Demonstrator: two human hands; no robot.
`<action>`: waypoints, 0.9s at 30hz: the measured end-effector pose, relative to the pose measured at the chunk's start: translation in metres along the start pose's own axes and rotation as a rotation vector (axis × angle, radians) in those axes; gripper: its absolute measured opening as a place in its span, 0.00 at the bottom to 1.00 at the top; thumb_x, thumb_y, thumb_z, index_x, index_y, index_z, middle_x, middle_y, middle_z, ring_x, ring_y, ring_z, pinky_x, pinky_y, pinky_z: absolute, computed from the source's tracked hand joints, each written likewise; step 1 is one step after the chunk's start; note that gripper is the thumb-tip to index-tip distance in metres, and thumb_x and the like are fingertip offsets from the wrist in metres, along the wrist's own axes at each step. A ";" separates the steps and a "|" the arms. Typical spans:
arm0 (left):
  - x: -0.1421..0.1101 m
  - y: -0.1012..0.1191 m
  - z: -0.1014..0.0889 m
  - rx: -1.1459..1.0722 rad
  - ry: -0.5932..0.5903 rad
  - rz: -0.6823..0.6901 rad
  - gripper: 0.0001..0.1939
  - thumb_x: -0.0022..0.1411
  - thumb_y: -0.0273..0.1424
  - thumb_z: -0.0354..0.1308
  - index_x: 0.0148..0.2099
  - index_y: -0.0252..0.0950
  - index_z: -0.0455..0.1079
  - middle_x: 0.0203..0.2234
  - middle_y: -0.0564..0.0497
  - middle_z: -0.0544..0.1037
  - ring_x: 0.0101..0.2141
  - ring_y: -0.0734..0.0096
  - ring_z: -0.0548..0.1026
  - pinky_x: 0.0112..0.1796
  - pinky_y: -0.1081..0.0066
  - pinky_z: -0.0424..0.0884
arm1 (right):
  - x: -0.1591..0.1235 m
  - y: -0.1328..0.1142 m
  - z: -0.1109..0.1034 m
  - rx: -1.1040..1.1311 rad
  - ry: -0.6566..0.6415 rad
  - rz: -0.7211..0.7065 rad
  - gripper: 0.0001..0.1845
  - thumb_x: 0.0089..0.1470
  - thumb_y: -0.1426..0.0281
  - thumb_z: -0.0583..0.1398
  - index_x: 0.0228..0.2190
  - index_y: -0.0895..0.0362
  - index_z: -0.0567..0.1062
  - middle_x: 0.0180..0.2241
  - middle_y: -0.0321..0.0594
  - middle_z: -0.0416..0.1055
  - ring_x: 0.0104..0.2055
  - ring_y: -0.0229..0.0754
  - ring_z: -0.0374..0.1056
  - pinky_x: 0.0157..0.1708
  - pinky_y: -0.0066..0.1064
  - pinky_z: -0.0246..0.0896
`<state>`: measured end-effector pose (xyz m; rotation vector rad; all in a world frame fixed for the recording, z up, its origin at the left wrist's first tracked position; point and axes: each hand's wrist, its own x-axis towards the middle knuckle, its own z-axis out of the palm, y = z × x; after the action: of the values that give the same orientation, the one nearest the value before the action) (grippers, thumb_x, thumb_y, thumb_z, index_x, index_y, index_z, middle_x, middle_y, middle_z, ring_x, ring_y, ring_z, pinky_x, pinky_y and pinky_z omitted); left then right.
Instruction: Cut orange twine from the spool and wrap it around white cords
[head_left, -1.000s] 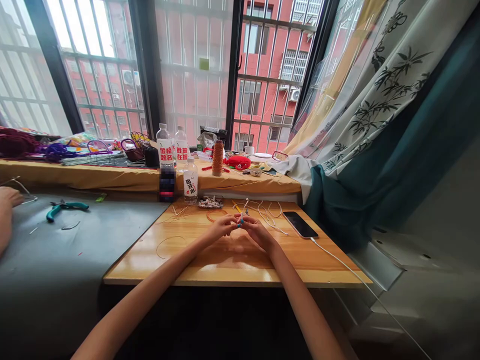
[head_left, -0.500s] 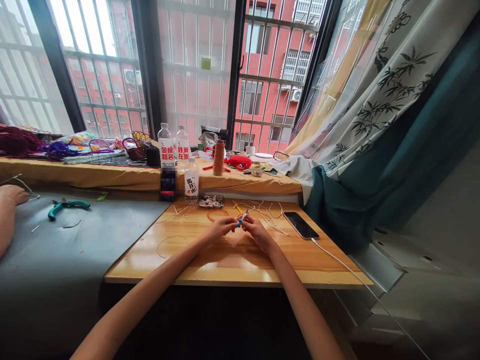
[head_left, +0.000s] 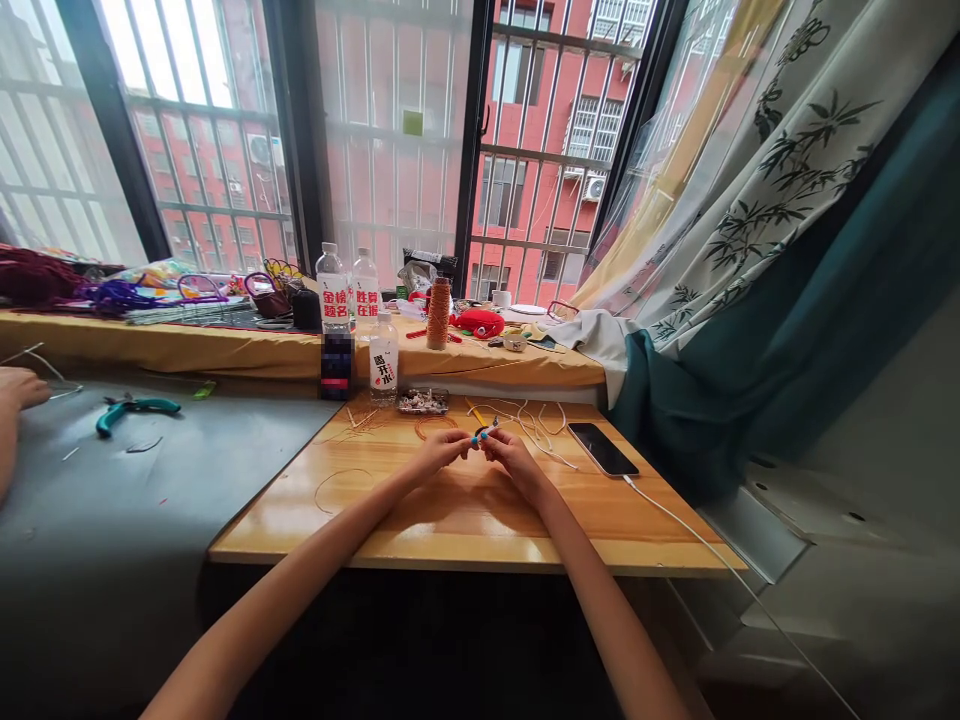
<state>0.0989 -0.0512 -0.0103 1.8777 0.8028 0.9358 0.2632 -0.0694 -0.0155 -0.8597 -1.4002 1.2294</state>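
My left hand and my right hand meet over the middle of the wooden table, fingers pinched together. Between the fingertips sits a small blue and white piece, gripped from both sides. Thin pale cords lie on the table just beyond my hands. A loop of fine copper-coloured wire lies to the left of my left forearm.
A phone on a white cable lies at the right. Water bottles, a bead tray and an orange thread spool stand behind. Teal pliers lie on the grey surface, near another person's hand. Curtains hang on the right.
My hands have shifted slightly away from me with the small piece, and its tilt has changed between the fingers. The other person's hand at the left edge moved a little.
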 end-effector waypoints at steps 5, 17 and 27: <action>0.000 0.003 -0.001 0.015 -0.028 -0.025 0.16 0.51 0.40 0.51 0.32 0.32 0.70 0.20 0.55 0.66 0.20 0.80 0.58 0.19 0.78 0.52 | 0.003 0.005 -0.002 -0.006 -0.014 -0.012 0.10 0.40 0.63 0.61 0.25 0.58 0.71 0.22 0.33 0.62 0.22 0.31 0.55 0.25 0.27 0.48; 0.005 -0.017 0.001 0.078 -0.071 0.058 0.12 0.53 0.36 0.51 0.33 0.32 0.69 0.27 0.52 0.72 0.29 0.73 0.67 0.32 0.75 0.60 | 0.007 0.006 0.001 -0.091 0.006 0.028 0.16 0.34 0.60 0.63 0.22 0.58 0.68 0.19 0.32 0.64 0.19 0.31 0.56 0.22 0.28 0.50; 0.003 -0.013 0.002 0.179 0.047 0.118 0.11 0.53 0.35 0.51 0.32 0.33 0.68 0.27 0.52 0.73 0.29 0.72 0.68 0.31 0.75 0.61 | 0.006 0.005 0.002 -0.125 0.018 -0.013 0.15 0.35 0.60 0.62 0.20 0.58 0.67 0.19 0.31 0.63 0.19 0.32 0.58 0.23 0.28 0.53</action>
<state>0.1006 -0.0444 -0.0215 2.0832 0.8349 1.0122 0.2595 -0.0634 -0.0186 -0.9440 -1.4781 1.1311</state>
